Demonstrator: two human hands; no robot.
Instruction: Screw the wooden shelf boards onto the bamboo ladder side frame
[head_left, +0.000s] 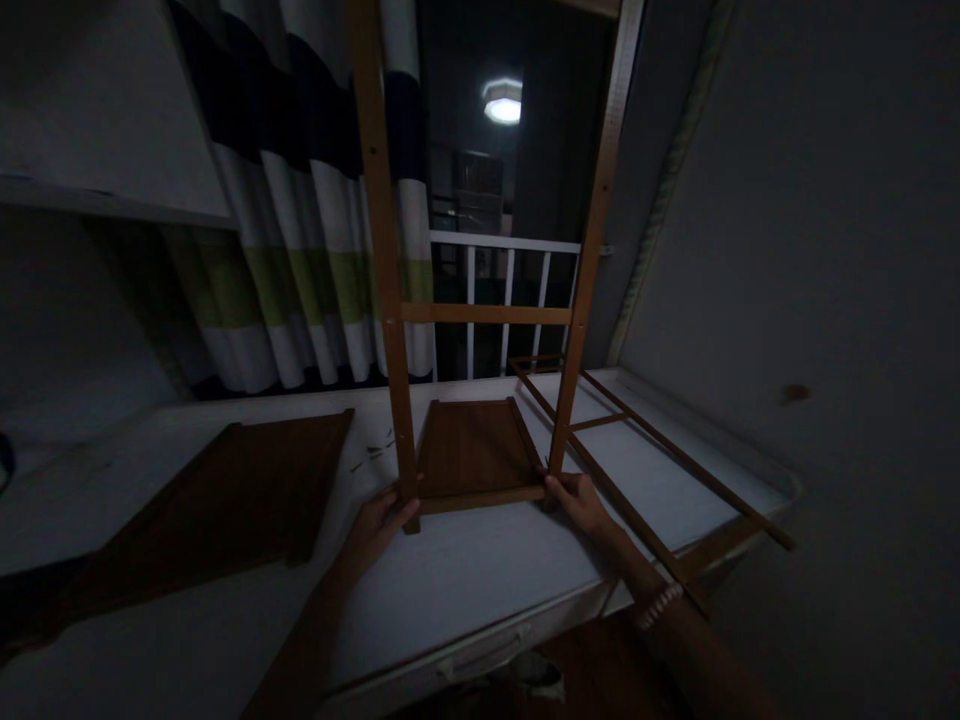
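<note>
A wooden ladder-like frame (480, 313) stands upright on a white table (465, 580). Its two posts rise out of the top of view, joined by a crossbar. My left hand (379, 522) grips the foot of the left post, fingers closed around it. At the foot of the right post, my right hand (579, 497) does the same. A small brown shelf board (474, 448) lies flat between the posts, its front edge at their feet.
A larger brown board (240, 490) lies flat on the left of the table. A second wooden frame (645, 450) lies flat at the right, overhanging the table edge. Several small screws (373, 452) are scattered near the middle. Striped curtain (300, 250) and window railing stand behind.
</note>
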